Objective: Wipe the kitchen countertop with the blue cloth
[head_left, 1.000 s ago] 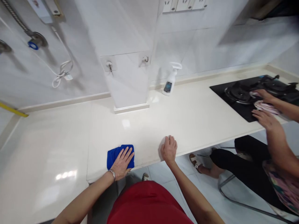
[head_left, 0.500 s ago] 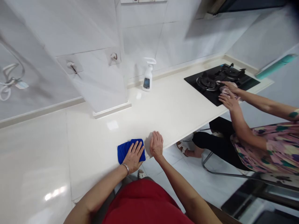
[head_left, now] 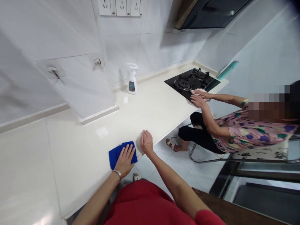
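Observation:
A folded blue cloth [head_left: 115, 156] lies on the cream countertop [head_left: 77, 150] close to its front edge. My left hand [head_left: 125, 161] rests flat on top of it, fingers stretched out and slightly apart, covering its right part. A metal bracelet circles that wrist. Just to the right, my right hand [head_left: 147, 142] leans on the counter near the edge, its fingers bent and close together. Nothing shows in it, and a small gap separates it from the cloth.
A white spray bottle [head_left: 132, 82] stands by the wall. On the right, a seated person [head_left: 234, 131] has both hands on a pinkish cloth [head_left: 199, 92] at the black gas stove [head_left: 181, 82]. Behind the stove's far side is a teal roll [head_left: 227, 70]. A wall corner [head_left: 99, 115] juts onto the counter.
The view has swung to the right and up, showing more of the seated person and the wall sockets. That person's hands have shifted slightly. My hands stay almost where they were on the counter.

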`<state>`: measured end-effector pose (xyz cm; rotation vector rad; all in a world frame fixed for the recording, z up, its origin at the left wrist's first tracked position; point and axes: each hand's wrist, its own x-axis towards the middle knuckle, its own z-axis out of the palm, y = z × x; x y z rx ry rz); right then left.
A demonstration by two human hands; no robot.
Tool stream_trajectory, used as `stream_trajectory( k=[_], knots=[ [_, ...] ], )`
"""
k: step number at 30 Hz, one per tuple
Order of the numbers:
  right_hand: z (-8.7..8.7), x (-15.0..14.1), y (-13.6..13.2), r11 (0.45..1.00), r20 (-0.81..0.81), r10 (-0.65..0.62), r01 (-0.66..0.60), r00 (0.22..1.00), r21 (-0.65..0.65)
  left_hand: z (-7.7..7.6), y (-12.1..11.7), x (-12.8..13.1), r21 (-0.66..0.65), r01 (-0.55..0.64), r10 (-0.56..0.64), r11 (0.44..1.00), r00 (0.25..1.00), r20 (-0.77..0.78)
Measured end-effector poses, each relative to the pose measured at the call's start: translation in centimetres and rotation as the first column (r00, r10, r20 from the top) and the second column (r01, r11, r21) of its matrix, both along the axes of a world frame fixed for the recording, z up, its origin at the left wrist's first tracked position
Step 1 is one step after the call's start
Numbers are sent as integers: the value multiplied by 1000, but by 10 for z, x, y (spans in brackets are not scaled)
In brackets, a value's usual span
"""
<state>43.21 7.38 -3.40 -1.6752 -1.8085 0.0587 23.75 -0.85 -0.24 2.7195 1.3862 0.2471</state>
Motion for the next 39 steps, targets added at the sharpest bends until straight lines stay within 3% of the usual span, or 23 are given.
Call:
stream_trajectory(
  k=[5,11,14,17,25,34,39],
  knots=[
    [-1,3,0,1000,17,7,-6,1000,-13,4,-37,-55,21,-29,30,999,999,-27],
    [-1,2,-2,998,75,43,-40,996,-45,9,-83,-137,51,-77,82,996,989,-125],
    [5,6,3,994,115,94,-85,989,-75,18,-88,-168,23,-38,42,999,984,-174],
    [13,19,13,984,140,153,-138,978,-111,25,-76,-177,-3,-15,15,1000,984,-180],
    [19,35,22,980,155,144,-120,977,-158,17,-49,-135,16,-112,113,994,987,-116],
    [24,32,25,973,154,143,-110,978,-204,17,0,-23,-78,-78,72,994,995,-71],
    [25,33,27,968,141,142,-108,980,-226,14,28,21,-109,-11,11,994,1000,3]
  ],
)
